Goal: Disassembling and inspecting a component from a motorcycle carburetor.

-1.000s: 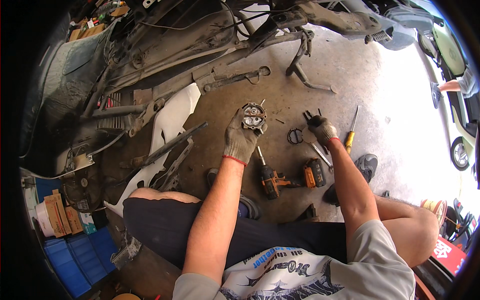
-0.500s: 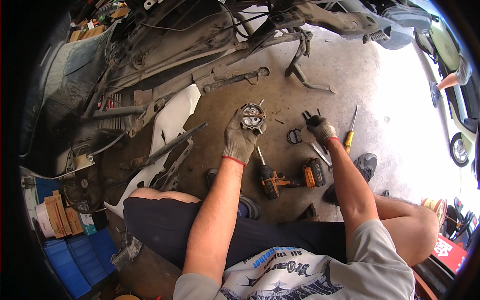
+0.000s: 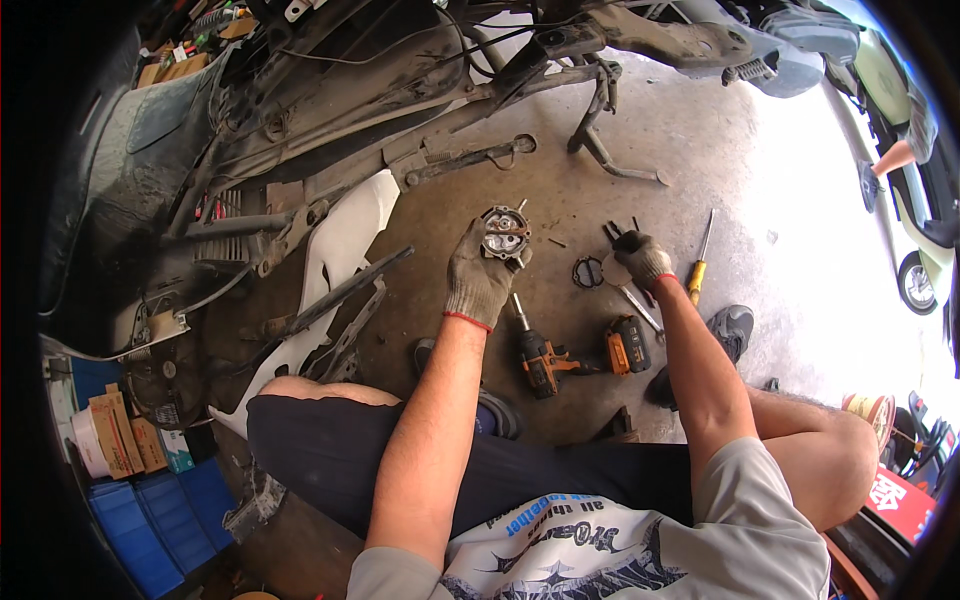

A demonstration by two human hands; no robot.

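Observation:
My left hand (image 3: 477, 275), in a grey glove with a red cuff, grips a round metal housing (image 3: 506, 231) with its inside facing up. My right hand (image 3: 645, 258), also gloved, is closed on a dark pronged tool (image 3: 614, 229), possibly pliers, at floor level. Beside it lie a dark ring gasket (image 3: 586, 270) and a silver wrench (image 3: 636, 304). A yellow-handled screwdriver (image 3: 698, 275) lies further right. A black and orange cordless impact driver (image 3: 542, 362) with its battery (image 3: 627, 345) lies between my forearms. A small pin (image 3: 556, 242) lies on the floor.
A dirty scooter frame (image 3: 350, 90) with a stand (image 3: 600, 140) fills the top. A white panel (image 3: 340, 230) lies left, near blue bins (image 3: 170, 510) and boxes (image 3: 115, 430). At far right are another person's leg (image 3: 893, 157), a vehicle wheel (image 3: 917, 284) and a red sign (image 3: 890, 505).
Both my hands and the housing stay almost still. The other person's leg at the far right has shifted slightly.

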